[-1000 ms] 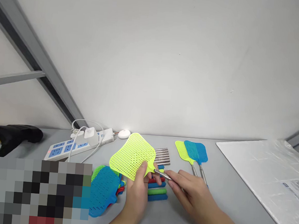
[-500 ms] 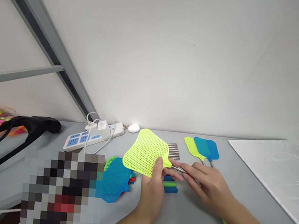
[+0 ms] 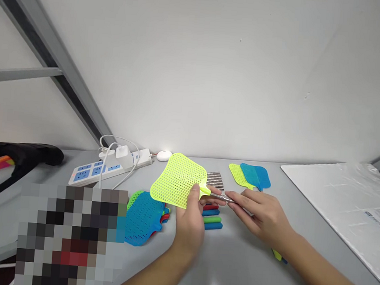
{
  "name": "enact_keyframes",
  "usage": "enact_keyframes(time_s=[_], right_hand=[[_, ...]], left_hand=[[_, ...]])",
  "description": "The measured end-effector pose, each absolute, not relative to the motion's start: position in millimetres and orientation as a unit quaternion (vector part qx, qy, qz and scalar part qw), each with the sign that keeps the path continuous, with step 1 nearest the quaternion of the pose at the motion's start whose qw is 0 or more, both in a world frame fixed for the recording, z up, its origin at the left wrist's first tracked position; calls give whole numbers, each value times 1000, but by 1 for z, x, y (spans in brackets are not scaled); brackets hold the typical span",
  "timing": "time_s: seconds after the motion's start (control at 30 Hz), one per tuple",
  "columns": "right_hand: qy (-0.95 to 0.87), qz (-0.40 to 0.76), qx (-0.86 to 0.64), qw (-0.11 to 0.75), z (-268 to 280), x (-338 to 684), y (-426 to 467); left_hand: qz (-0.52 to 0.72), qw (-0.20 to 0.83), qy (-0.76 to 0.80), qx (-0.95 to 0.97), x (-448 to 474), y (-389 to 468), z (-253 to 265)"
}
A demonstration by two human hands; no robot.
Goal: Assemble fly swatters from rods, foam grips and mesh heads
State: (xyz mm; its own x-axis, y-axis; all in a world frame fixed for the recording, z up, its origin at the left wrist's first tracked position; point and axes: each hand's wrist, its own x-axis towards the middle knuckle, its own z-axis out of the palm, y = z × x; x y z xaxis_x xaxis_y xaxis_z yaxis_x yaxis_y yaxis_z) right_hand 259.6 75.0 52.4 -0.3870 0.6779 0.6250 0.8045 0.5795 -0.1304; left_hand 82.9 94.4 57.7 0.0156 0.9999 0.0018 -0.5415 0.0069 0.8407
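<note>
Toward the tabletop's left edge: power strip (image 3: 109, 169); loose swatter heads (image 3: 144, 217), none fitted yet. Centre: left hand (image 3: 188, 223) pinches the yellow swatter head (image 3: 178, 181) at its neck, raised above the table; spare metal rods (image 3: 214, 179) and coloured grips (image 3: 212, 216) remain. Right hand (image 3: 261, 216) closed round a metal rod (image 3: 225, 199) meeting the neck. Behind: two finished swatters (image 3: 249, 175).

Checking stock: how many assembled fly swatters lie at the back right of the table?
2: a yellow swatter and a blue swatter, overlapping, behind the right hand. More could hide under the arm.
</note>
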Motion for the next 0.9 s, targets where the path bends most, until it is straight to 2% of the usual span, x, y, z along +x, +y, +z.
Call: enact_keyframes(time_s=[0.37, 0.7, 0.8, 0.9], right_hand=[[-834, -150, -437, 301, 56, 264, 76], [-840, -181, -420, 294, 58, 267, 75], [-850, -152, -416, 283, 62, 265, 73], [-855, -41, -430, 288, 68, 261, 70]], left_hand=[[606, 616, 350, 361, 82, 94, 60], [553, 572, 440, 415, 84, 88, 46], [551, 546, 435, 457, 82, 88, 50], [538, 529, 407, 516, 80, 88, 55]])
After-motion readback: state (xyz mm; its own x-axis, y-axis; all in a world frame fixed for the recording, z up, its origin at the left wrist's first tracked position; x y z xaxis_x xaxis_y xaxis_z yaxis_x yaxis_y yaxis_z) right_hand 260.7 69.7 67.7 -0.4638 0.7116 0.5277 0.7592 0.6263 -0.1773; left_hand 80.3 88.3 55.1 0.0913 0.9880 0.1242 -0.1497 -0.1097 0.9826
